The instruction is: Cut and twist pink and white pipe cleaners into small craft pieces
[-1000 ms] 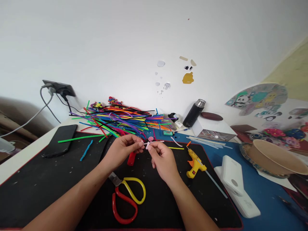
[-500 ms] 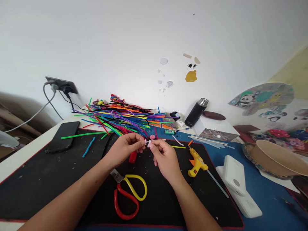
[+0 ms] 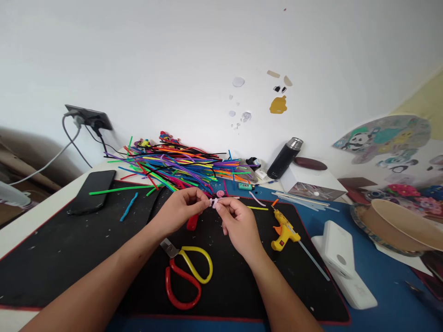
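Over the black mat (image 3: 62, 258), my left hand (image 3: 180, 210) and my right hand (image 3: 238, 223) meet fingertip to fingertip. Both pinch one small pale pink pipe-cleaner piece (image 3: 213, 202) between thumb and fingers. A red object (image 3: 192, 222) lies on the mat just under my left hand. Scissors with one red and one yellow handle (image 3: 185, 274) lie nearer to me, below both hands. A small pink round piece (image 3: 220, 193) sits just beyond the fingertips.
A heap of coloured pipe cleaners (image 3: 176, 168) fills the back of the table. A black phone (image 3: 92, 191) lies at left, a yellow glue gun (image 3: 284, 229) at right, then a white box (image 3: 341, 256), a black flask (image 3: 285, 158) and a paper bowl (image 3: 394, 223).
Both hands stay pinched on the pink piece, with small finger movements. The view has shifted slightly, so everything sits a little to the right and the hands a little higher.
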The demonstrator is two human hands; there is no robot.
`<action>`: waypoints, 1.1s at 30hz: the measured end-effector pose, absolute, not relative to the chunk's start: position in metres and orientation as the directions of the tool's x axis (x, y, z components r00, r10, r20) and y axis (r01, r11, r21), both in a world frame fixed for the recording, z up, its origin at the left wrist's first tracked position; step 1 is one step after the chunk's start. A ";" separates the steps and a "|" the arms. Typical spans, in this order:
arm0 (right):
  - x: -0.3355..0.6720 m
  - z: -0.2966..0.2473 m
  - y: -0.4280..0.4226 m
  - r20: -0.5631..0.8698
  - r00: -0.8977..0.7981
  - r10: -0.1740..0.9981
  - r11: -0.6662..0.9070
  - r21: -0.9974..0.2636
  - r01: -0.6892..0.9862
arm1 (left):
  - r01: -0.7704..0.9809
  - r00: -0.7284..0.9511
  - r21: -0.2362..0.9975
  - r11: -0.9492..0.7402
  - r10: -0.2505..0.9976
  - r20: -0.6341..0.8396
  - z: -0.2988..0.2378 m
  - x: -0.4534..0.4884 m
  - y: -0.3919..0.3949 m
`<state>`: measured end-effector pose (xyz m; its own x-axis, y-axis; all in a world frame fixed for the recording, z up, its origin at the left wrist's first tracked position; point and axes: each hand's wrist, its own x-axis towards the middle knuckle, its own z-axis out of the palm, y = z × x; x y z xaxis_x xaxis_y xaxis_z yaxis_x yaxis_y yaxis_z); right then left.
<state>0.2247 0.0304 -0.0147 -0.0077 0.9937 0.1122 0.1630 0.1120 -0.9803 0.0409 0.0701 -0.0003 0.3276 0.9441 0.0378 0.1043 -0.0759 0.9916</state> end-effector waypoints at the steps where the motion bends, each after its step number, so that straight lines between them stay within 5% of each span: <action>1: 0.225 -0.015 0.030 0.114 -0.011 0.993 0.114 -0.979 0.167 | 0.104 0.331 0.992 -0.075 0.943 0.036 -0.001 0.041 0.070; 33: 0.225 -0.019 0.031 0.130 -0.039 0.991 0.135 -0.972 0.192 | 0.135 0.317 0.988 -0.079 0.948 0.033 -0.009 0.040 0.074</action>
<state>0.2252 0.0313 -0.0190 -0.0387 0.9907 0.1301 0.1918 0.1351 -0.9721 0.0396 0.0736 -0.0086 0.3166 0.9480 0.0331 0.1346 -0.0795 0.9877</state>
